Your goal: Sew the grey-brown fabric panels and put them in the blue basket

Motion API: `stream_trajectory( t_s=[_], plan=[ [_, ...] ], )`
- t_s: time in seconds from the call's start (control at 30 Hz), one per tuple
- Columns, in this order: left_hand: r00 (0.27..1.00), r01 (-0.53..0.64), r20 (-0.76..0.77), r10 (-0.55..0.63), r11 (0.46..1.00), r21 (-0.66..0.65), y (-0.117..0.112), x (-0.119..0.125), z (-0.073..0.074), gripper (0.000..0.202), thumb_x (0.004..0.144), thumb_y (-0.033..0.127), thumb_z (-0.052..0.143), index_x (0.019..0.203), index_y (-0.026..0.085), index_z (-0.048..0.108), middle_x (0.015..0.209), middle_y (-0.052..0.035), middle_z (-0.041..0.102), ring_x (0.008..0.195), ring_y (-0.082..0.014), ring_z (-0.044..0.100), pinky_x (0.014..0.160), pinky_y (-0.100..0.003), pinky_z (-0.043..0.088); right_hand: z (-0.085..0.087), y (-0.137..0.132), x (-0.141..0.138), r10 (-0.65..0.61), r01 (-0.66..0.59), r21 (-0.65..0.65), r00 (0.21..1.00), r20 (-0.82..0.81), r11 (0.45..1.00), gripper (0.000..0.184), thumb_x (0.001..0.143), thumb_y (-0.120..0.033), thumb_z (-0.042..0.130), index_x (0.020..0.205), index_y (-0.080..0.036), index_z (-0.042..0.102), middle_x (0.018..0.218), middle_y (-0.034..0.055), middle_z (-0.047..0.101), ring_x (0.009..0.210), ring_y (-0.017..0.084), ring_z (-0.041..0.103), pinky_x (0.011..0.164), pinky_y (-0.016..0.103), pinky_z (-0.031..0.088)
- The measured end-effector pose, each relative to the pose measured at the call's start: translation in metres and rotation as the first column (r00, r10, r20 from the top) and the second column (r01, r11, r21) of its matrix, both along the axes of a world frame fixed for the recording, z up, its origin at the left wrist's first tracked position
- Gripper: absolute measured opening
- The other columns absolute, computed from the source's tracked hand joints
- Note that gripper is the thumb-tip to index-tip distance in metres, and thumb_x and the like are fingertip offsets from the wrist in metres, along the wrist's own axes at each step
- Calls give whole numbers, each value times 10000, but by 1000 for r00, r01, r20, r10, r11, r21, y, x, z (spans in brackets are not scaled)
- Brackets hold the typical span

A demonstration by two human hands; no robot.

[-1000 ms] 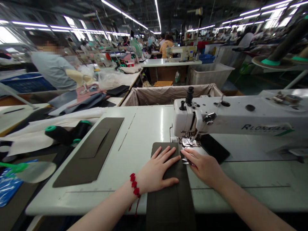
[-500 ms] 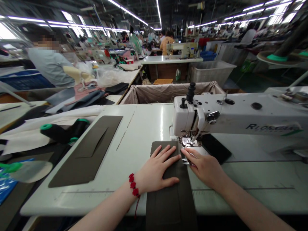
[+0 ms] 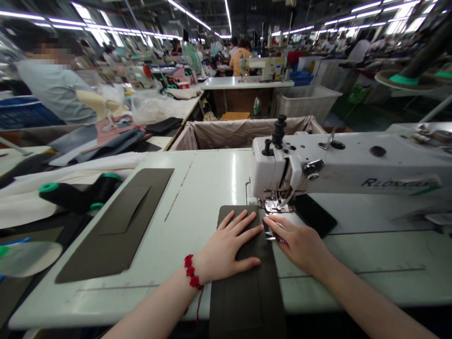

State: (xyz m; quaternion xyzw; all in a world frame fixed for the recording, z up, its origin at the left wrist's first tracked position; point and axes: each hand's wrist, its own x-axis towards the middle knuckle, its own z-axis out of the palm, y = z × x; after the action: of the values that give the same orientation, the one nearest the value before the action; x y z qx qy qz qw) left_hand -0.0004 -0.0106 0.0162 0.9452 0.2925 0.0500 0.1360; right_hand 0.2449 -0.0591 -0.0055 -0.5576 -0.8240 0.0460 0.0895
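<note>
My left hand (image 3: 228, 247), with a red bracelet (image 3: 191, 270) at its wrist, lies flat with fingers spread on a dark olive fabric panel (image 3: 243, 306). The panel runs over the table's front edge, and its far end lies beside the needle area of a white sewing machine (image 3: 270, 165). Small metal thread snips (image 3: 270, 236) are held in my right hand (image 3: 303, 242), their blades pointing left over the panel. Its fingertips rest at the panel's right edge, just in front of the presser foot (image 3: 277, 205).
Another olive panel with a slit (image 3: 120, 226) lies on the left of the table. Black thread cones (image 3: 67, 197) sit beyond it. A dark phone-like slab (image 3: 314, 215) lies under the machine arm. Behind stands a cloth-lined bin (image 3: 219, 134); a person (image 3: 52, 89) works at far left.
The whole view has shifted slightly, with the scene sliding a little left. Both hands and the panel keep nearly the same places relative to the machine.
</note>
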Motion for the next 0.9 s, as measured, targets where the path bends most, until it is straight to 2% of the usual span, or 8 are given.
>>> stream_trajectory(
  t_s=[0.23,0.53,0.63,0.73,0.9],
  plan=[
    [997,70,16,-70,997,14,0,0,3,458,957,444,466,1408,382,414,1517,23,353,1433,-231,245,1196,-526,108,-1,0,-1,-2,2,-1,1000,8,1000,556,913,-208,448,1461,-267,379,1472,39,443,1013,208,645,793,344,552],
    [996,72,58,-73,997,14,-2,-2,7,468,912,465,524,1366,358,478,1484,3,395,1405,-262,276,1190,-524,118,-1,-1,0,-2,1,20,1000,10,1000,575,895,-185,468,1457,-273,383,1465,48,451,981,192,655,773,313,548],
    [994,44,98,-46,999,23,-3,-1,9,444,902,441,543,1335,345,515,1456,-22,412,1344,-280,347,1147,-509,228,-1,-1,0,-1,0,19,1000,22,1000,568,902,-193,466,1458,-277,382,1470,45,446,947,190,661,761,316,549],
    [994,5,112,-7,1000,17,-5,1,10,426,919,417,519,1338,339,513,1361,-61,467,1204,-273,448,1028,-468,365,-1,-1,0,0,0,25,1000,16,1000,565,900,-190,468,1453,-274,392,1464,50,452,953,193,659,769,318,548],
    [994,-1,111,-2,1000,20,-6,1,10,419,942,412,484,1351,319,499,1265,-86,490,1100,-259,474,954,-437,396,-1,-1,1,5,-5,25,1000,0,1000,558,897,-188,476,1444,-274,410,1455,55,463,967,195,657,785,316,546]
  ],
)
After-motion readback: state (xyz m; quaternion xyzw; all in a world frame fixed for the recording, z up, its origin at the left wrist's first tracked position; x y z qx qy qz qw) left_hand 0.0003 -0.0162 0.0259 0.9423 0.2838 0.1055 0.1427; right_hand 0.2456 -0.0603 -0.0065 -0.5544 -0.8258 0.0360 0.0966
